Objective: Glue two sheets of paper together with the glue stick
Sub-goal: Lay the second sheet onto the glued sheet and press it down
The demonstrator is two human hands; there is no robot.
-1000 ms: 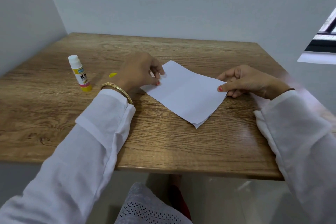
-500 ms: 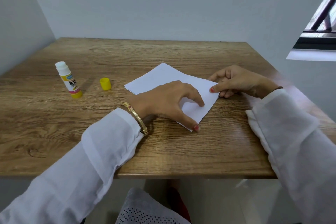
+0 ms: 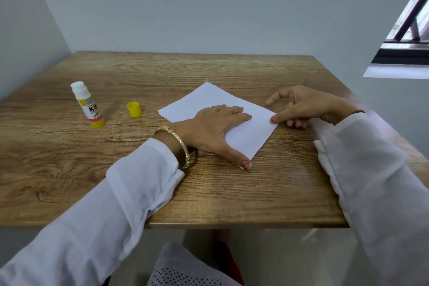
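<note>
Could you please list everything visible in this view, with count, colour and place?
table: one, brown wood, fills the middle, set against grey walls
paper sheets: white stack lying flat, centre of the table; count unclear
glue stick: one, white and yellow, upright, uncapped, left of the paper
cap: one, yellow, between glue stick and paper
window: one, dark frame, upper right
bangle: one, gold, left wrist
left hand: flat, pressing the paper
right hand: thumb on the paper's right corner
sleeves: two, white

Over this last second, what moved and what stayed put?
The left hand left the paper's far-left edge, crossed toward its near corner and now presses flat on it. The right hand keeps its thumb on the right corner. Glue stick and yellow cap stayed put.
</note>
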